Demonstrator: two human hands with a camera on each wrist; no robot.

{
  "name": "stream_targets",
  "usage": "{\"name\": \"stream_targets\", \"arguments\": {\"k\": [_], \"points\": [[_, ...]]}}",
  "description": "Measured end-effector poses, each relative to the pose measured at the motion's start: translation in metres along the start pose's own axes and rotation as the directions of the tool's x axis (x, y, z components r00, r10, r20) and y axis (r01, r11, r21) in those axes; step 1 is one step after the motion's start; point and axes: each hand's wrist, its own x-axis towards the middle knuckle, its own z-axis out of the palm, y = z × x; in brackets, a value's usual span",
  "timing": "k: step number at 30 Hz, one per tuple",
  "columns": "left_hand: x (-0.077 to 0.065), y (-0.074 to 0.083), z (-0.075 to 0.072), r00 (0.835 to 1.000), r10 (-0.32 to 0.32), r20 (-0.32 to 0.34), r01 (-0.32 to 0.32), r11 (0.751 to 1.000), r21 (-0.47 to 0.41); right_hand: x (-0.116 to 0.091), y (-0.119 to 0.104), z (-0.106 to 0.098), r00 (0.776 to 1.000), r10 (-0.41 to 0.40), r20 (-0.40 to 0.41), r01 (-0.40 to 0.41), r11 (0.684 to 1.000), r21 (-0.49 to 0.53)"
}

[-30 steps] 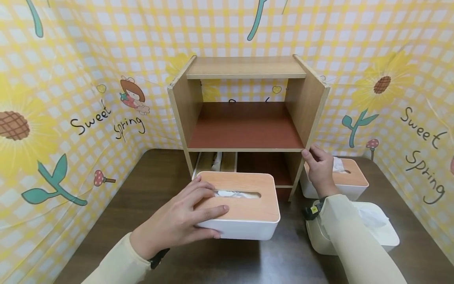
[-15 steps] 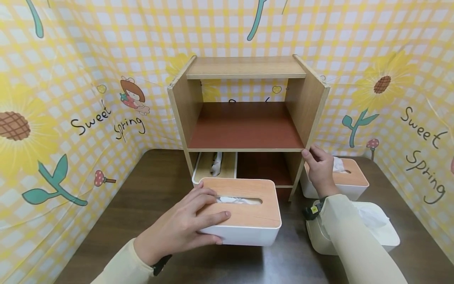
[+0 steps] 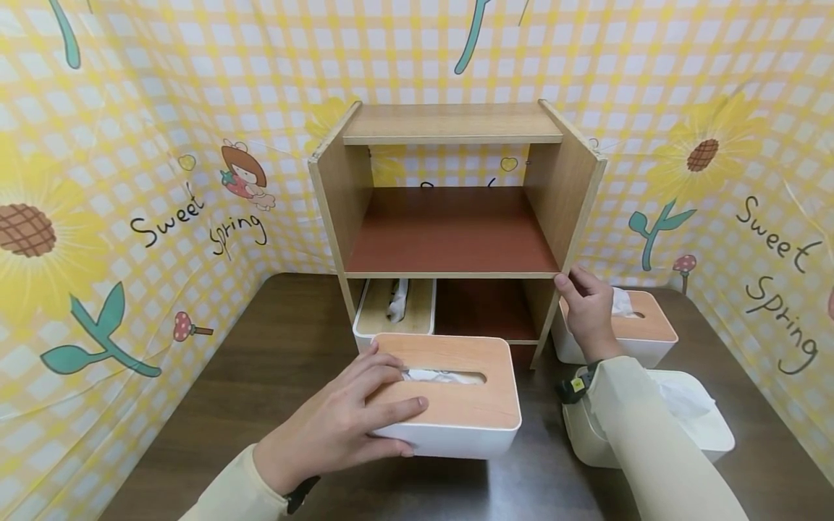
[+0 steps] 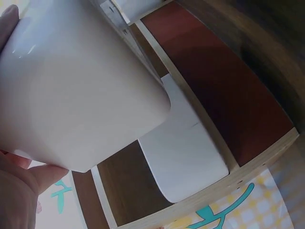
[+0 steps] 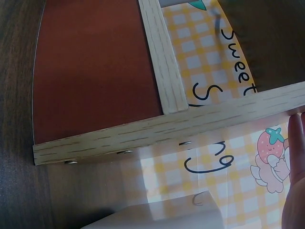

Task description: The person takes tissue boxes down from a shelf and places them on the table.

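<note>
My left hand [image 3: 342, 420] grips the left end of a white tissue box [image 3: 459, 404] with a wood-coloured lid, thumb on its front side and fingers over the lid. The box is held above the table, in front of the shelf unit [image 3: 452, 275]. White tissue shows in its slot. In the left wrist view, the box's white underside [image 4: 81, 90] fills much of the picture. My right hand [image 3: 589, 315] holds the front edge of the shelf unit's right side panel, thumb at the front. In the right wrist view, its fingers [image 5: 296, 157] touch that panel's outer face.
Another tissue box [image 3: 420, 307] stands in the lower left of the shelf unit. To the right are a wood-lidded tissue box [image 3: 651, 327] and a white-topped one [image 3: 706, 427], partly behind my right forearm. A yellow checked cloth [image 3: 417, 51] surrounds the dark table [image 3: 228, 405].
My left hand has moved the held tissue box down, toward me and slightly to the right, uncovering more of the box in the shelf unit. The right hand has not moved.
</note>
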Motion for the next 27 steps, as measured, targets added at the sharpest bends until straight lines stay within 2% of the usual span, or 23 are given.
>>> {"name": "stream_targets", "arguments": {"k": [7, 13, 20, 27], "points": [[-0.001, 0.003, 0.006, 1.000, 0.015, -0.012, -0.015, 1.000, -0.012, 0.000, 0.001, 0.000, 1.000, -0.005, -0.006, 0.005, 1.000, 0.004], [-0.003, 0.004, 0.011, 1.000, 0.007, 0.005, -0.006, 1.000, -0.029, 0.001, 0.002, 0.000, 1.000, -0.001, -0.010, 0.001, 1.000, 0.012], [-0.004, 0.006, 0.019, 0.999, 0.043, -0.012, -0.043, 0.999, -0.013, 0.000, 0.001, 0.000, 1.000, -0.012, -0.001, 0.012, 1.000, 0.027], [-0.005, 0.008, 0.027, 0.999, 0.051, -0.008, -0.051, 0.999, -0.016, 0.000, 0.002, 0.000, 1.000, -0.022, -0.001, 0.022, 1.000, 0.007]]}}
